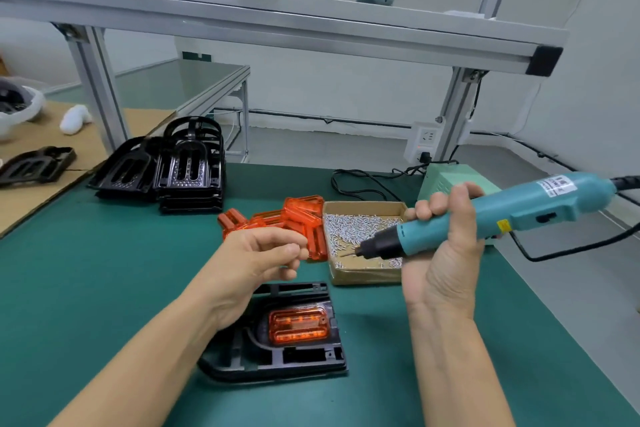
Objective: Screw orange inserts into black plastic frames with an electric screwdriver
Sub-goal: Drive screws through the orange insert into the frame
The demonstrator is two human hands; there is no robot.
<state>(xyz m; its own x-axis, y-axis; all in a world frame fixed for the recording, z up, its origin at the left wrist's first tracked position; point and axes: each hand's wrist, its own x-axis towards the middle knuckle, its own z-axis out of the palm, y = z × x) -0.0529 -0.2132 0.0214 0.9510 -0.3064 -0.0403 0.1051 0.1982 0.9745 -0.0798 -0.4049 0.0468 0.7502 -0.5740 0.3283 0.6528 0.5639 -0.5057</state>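
Black frame [277,350] under left hand [256,253], right hand [446,253] gripping screwdriver [485,215], perhaps screw-tipped

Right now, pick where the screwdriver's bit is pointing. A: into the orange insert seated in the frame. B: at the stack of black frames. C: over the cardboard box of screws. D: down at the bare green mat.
C: the right hand grips the screwdriver with its bit over the box of screws, apart from the frame.
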